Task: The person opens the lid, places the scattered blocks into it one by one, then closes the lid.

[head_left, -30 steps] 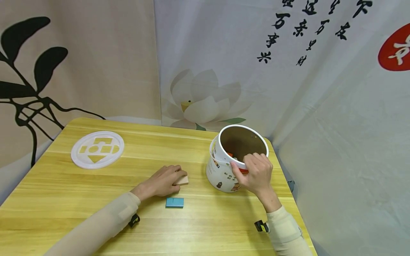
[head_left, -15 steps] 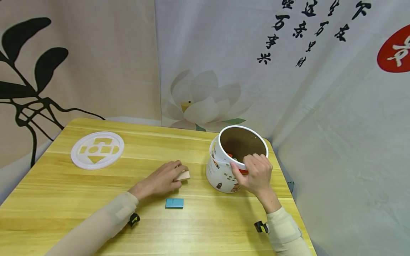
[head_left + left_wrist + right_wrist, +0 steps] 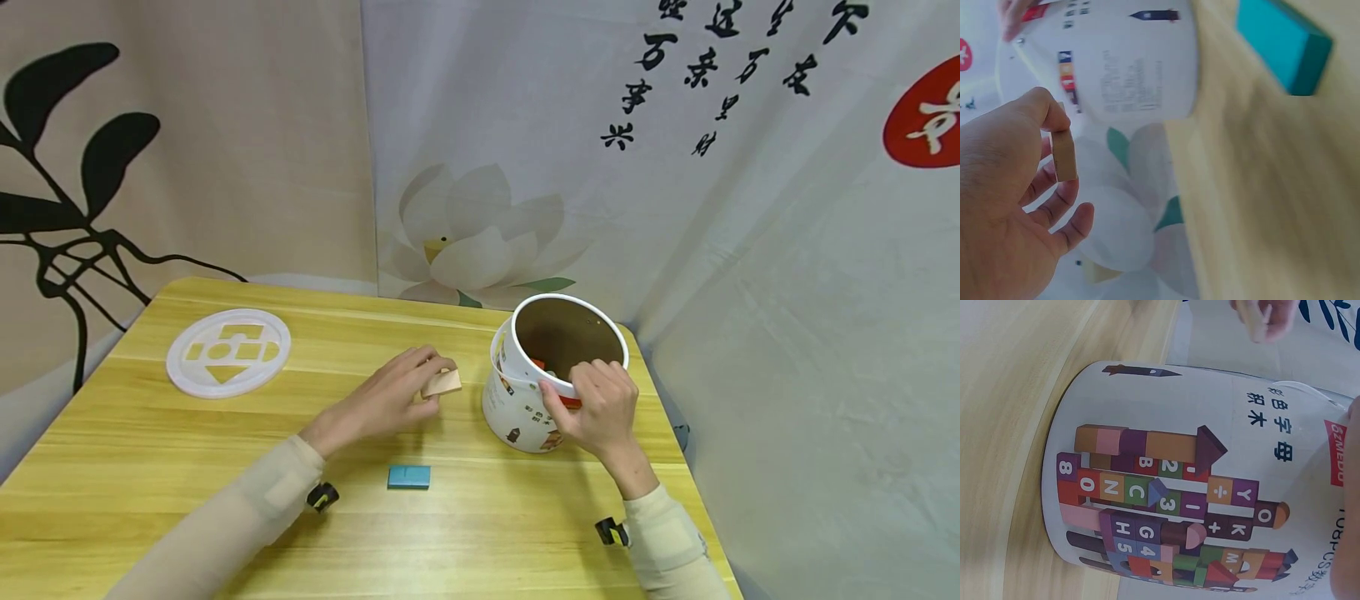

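A plain wooden block (image 3: 442, 383) is pinched between the thumb and fingers of my left hand (image 3: 386, 396), raised over the table to the left of the bucket. In the left wrist view the block (image 3: 1064, 155) shows one narrow bare face. My right hand (image 3: 600, 404) grips the near rim of the white toy-block bucket (image 3: 517, 421), its fingers over the edge. Inside the bucket a little red and other colour shows; most of its contents are hidden. A blue rectangular block (image 3: 408, 477) lies on the table below my left hand.
On the far left of the wooden table (image 3: 300, 517) lies a white oval lid (image 3: 180, 367) with shaped cutouts. A printed curtain (image 3: 480, 125) hangs behind the table. The bucket stands near the table's right edge.
My left hand has lifted the wooden block off the table and moved it up and slightly right towards the bucket. The right hand, bucket and blue block have stayed put.
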Tool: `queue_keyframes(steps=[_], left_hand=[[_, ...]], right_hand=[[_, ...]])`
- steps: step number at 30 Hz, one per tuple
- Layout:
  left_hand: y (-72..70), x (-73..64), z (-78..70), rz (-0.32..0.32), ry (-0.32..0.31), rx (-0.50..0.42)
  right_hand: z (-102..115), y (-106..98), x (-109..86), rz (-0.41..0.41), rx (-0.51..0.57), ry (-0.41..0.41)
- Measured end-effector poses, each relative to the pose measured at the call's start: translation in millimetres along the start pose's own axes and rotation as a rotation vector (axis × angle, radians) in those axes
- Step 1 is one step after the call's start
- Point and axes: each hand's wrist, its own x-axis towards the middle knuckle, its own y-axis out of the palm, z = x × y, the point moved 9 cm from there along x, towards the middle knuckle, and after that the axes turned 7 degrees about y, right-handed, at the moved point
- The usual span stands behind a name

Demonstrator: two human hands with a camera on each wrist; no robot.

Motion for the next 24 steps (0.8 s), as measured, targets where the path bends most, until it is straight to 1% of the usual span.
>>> queue_keyframes(steps=[5,10,14,19,24], left_hand=[[-20.1,17.5,-9.5,-0.040,0.030,0.005],[-39.8,39.1,-20.8,-0.077,0.070,0.027],[-52.2,56.3,-30.1,-0.099,0.097,0.038],[-62.6,77.0,-41.6,-0.109,0.131,0.052],[-65.5,97.8,-54.2,-0.076,0.169,0.068]], right_hand=[[1,0,0.4,-0.004,0.003,-0.002],[1,-1,0.4,-0.004,0.002,0.000],[1,-1,0.2,0.000,-0.001,0.002],[1,0,0.0,0.003,-0.004,0.003],[1,-1,0.6,0.000,-0.005,-0.001]])
